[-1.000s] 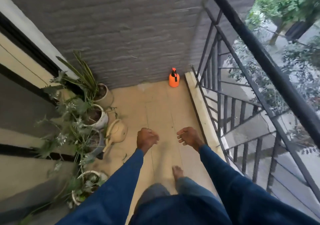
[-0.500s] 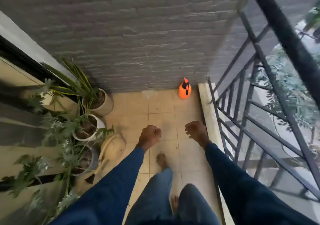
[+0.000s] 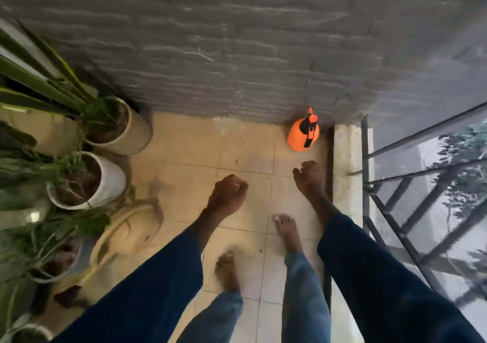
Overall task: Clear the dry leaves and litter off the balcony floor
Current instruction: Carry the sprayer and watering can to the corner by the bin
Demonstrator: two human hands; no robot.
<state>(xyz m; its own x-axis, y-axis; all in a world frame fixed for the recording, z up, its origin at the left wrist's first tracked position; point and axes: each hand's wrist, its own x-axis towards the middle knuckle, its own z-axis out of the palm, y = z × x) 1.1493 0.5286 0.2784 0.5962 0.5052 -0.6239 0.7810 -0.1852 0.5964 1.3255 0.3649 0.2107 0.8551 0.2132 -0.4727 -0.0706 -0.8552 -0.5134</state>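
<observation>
The balcony floor [image 3: 189, 184] is beige tile. A few small dark bits of litter lie on it, one [image 3: 236, 161] toward the far wall and one [image 3: 146, 237] by the watering can. A brown dry leaf [image 3: 69, 296] lies at the near left, below the pots. My left hand [image 3: 228, 193] is held out over the tiles in a closed fist, and nothing shows in it. My right hand [image 3: 309, 178] hangs loosely curled and holds nothing, a little short of the orange spray bottle [image 3: 303, 135]. My bare feet stand on the tiles below my hands.
Several potted plants line the left side, among them a beige pot [image 3: 131, 131] and a white pot [image 3: 110, 182]. A beige watering can [image 3: 123, 234] lies next to them. A grey brick wall [image 3: 237, 52] closes the far end. A low curb [image 3: 346, 158] and a black railing [image 3: 365, 184] bound the right.
I have walked toward the far wall, so the spray bottle and pots are nearer. My feet have shifted. Both hands keep the same pose.
</observation>
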